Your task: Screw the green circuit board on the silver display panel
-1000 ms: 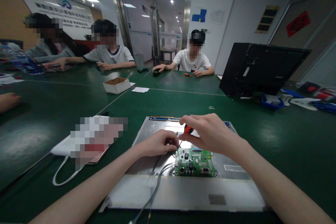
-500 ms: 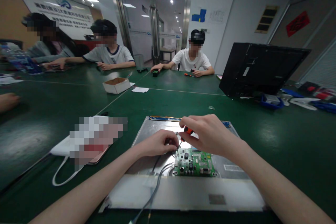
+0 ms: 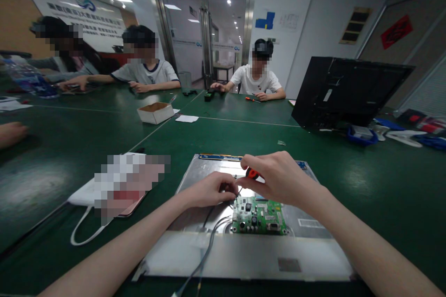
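A silver display panel (image 3: 313,213) lies flat on the table in front of me, with a green circuit board (image 3: 259,218) on its middle. My right hand (image 3: 275,174) is closed around the orange and black handle of a screwdriver (image 3: 252,174). Its thin shaft slants down to the board's upper left corner. Beside that tip, my left hand (image 3: 218,189) has its thumb and fingers pinched together; what they hold, if anything, is too small to make out. Grey cables (image 3: 210,246) run from the board's left side towards me.
Left of the panel lie a white power bank and a pink phone-like item (image 3: 130,206) with a white cable. Farther back are an open white box (image 3: 155,113) and a paper slip (image 3: 187,119). A black monitor (image 3: 348,93) stands at right. Several people sit around the table.
The screwdriver handle has turned and tilted slightly in my right hand. My left hand stays in place. Across the table, a person's hand has lifted off a small dark green object.
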